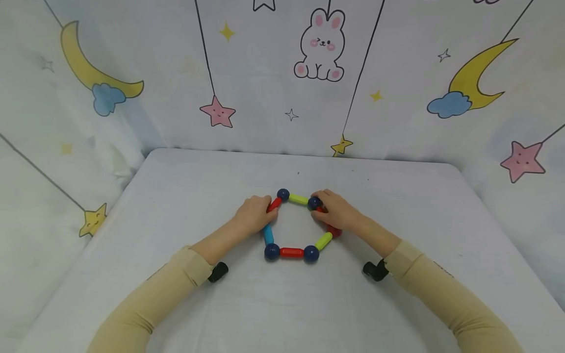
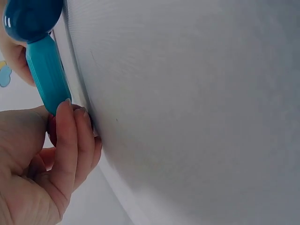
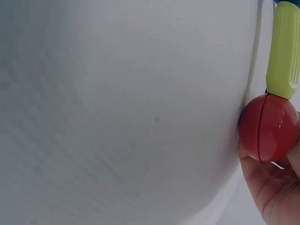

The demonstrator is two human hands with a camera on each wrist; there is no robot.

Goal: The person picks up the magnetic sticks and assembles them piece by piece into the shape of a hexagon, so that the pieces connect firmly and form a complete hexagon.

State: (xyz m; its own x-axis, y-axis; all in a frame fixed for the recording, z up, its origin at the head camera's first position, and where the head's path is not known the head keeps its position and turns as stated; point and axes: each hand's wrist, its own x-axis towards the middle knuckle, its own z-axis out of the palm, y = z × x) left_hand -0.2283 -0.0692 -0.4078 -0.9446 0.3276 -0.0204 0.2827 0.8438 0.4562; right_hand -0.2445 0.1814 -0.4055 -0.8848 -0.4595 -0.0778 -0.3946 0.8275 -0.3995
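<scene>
A closed ring of coloured rods and balls lies on the white table. My left hand (image 1: 255, 214) grips the ring's left corner, with its fingers round a mostly hidden red ball (image 2: 52, 132). From that corner run a red rod (image 1: 274, 204) and a blue rod (image 1: 268, 235). On the other side, my right hand (image 1: 339, 212) pinches a red rod (image 1: 322, 210) beside a dark blue ball (image 1: 314, 203). Below that palm shows a red ball (image 3: 268, 127), joined to a yellow-green rod (image 3: 283, 51). A dark blue ball (image 2: 33, 18) tops the blue rod in the left wrist view.
Nearest me, two dark blue balls, one left (image 1: 272, 251) and one right (image 1: 311, 253), flank a red rod (image 1: 292, 252). At the far side a dark blue ball (image 1: 283, 195) meets a yellow-green rod (image 1: 298, 199). A patterned cloth (image 1: 265, 73) hangs behind the table (image 1: 212, 186).
</scene>
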